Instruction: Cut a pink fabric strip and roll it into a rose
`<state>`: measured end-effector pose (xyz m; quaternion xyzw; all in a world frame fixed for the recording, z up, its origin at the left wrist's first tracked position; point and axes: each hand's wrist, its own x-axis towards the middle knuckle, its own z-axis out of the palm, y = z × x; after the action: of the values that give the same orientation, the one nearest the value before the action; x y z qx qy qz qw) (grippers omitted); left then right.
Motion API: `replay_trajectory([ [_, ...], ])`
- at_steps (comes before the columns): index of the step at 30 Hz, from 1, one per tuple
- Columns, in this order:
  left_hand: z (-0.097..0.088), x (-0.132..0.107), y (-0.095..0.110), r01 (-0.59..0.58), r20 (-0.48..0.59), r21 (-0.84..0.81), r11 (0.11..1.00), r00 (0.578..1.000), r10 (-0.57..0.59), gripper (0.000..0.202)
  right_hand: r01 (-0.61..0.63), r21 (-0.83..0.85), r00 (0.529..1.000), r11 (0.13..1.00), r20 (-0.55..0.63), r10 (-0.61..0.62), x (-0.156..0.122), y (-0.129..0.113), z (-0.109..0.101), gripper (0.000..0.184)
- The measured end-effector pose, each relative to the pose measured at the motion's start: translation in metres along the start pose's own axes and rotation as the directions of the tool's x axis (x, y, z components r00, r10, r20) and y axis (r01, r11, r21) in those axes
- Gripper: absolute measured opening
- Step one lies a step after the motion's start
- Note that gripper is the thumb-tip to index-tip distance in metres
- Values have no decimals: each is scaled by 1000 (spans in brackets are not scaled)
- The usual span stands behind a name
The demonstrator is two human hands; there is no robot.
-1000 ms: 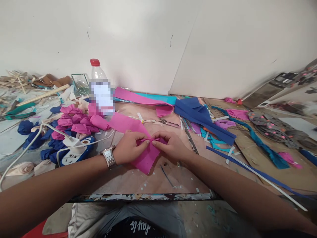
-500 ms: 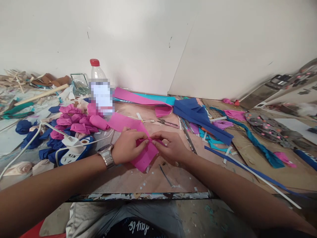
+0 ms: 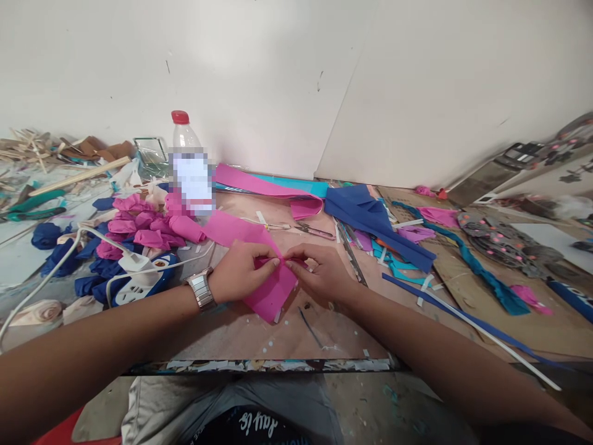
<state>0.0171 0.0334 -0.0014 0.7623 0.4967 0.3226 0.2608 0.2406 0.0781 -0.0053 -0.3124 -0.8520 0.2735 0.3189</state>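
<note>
A long pink fabric or crepe-paper strip (image 3: pixel 272 300) lies over the work surface, and I pinch it at its right edge with both hands. My left hand (image 3: pixel 243 272) is closed, its thumb and forefinger gripping the strip. Facing it, my right hand (image 3: pixel 319 272) is closed on the same edge, the fingertips of both hands nearly touching. Part of the strip is hidden beneath my hands. One end points toward me; the other runs back left toward rolled pink flowers (image 3: pixel 152 238). Behind my hands lie scissors (image 3: pixel 312 230).
A bottle with a red cap (image 3: pixel 180 117) stands at the back left. A power strip (image 3: pixel 127 295) with a white cable sits left among blue rolled flowers (image 3: pixel 92 284). Folded blue strips (image 3: pixel 361 210) and a long white stick (image 3: pixel 500 346) lie right. A white wall (image 3: pixel 278 74) rises behind.
Both hands keep their pinch on the pink strip, with only tiny finger shifts. The whole view has moved slightly.
</note>
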Motion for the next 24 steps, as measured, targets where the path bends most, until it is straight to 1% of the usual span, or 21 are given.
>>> replay_trajectory([
  [5, 1, 0, 0, -19, -32, -47, 999, 999, 18, 22, 7, -26, 1000, 1000, -23, -8, -1, 1, 0, 15],
  [10, 1, 1, 0, -13, -17, -75, 997, 1000, 12, 21, 57, -66, 998, 996, 2, -57, -2, 1, -1, 15],
  [14, 2, 0, 0, -45, -30, -52, 998, 999, 43, 20, 99, -87, 995, 991, 28, -97, -2, 2, -1, 15],
  [19, 3, -1, 1, -61, -46, -61, 996, 997, 58, 21, 100, -92, 995, 991, 38, -97, -2, 0, -1, 14],
  [24, 4, -1, 1, -73, -69, -13, 997, 995, 72, 22, 104, -88, 993, 991, 62, -99, -3, -1, 0, 13],
])
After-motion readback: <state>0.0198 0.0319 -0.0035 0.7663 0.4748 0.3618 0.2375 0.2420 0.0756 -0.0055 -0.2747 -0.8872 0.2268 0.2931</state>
